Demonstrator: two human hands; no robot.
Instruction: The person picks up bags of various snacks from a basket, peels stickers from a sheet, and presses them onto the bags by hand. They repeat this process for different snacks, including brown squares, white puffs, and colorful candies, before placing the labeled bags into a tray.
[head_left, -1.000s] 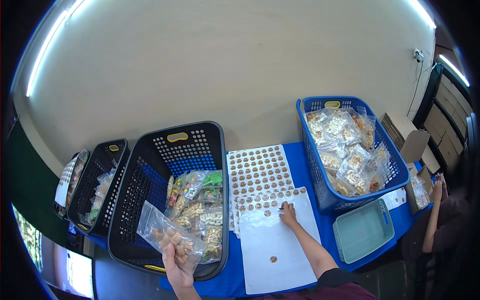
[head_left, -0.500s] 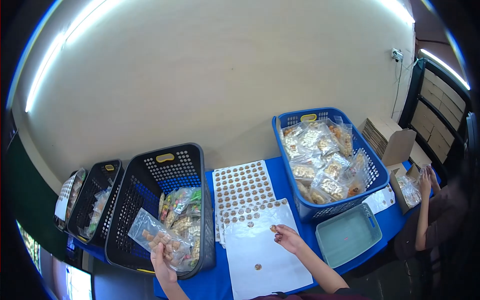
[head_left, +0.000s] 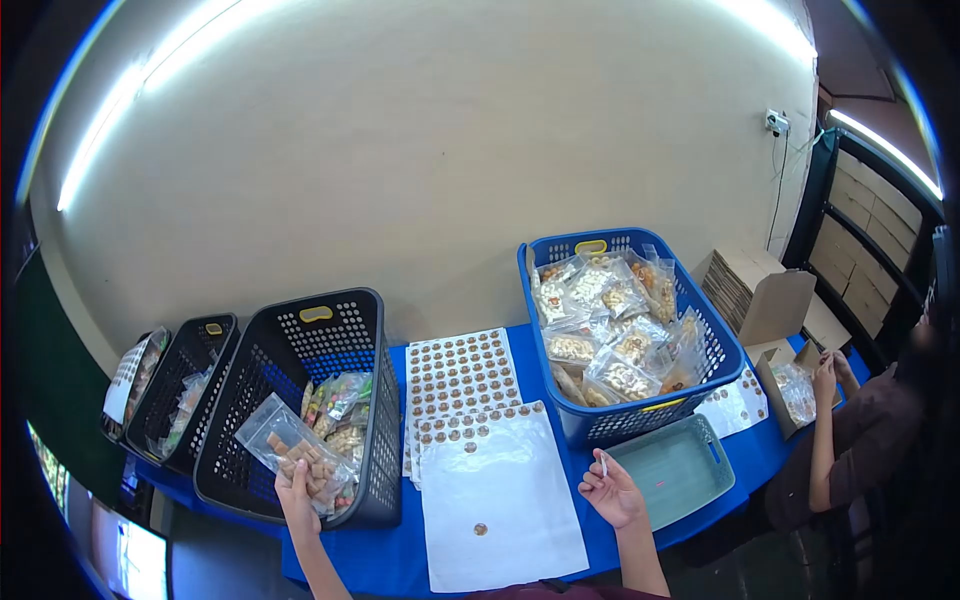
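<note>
The left hand (head_left: 296, 494) grips a clear snack bag (head_left: 292, 456) at the lower left, over the rim of the black basket (head_left: 372, 420). The right hand (head_left: 612, 490), lower centre, pinches a small sticker (head_left: 603, 464) between fingertips, raised over bare blue table (head_left: 590, 520) between the nearly empty backing sheet (head_left: 500, 500) and the green tray (head_left: 672, 472). The sticker's face is too small to make out. Both forearms are cut off by the bottom edge.

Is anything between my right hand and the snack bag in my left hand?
Yes. The nearly bare sticker sheet lies on the table between the right hand and the snack bag held by the left hand, but nothing upright stands between.
</note>
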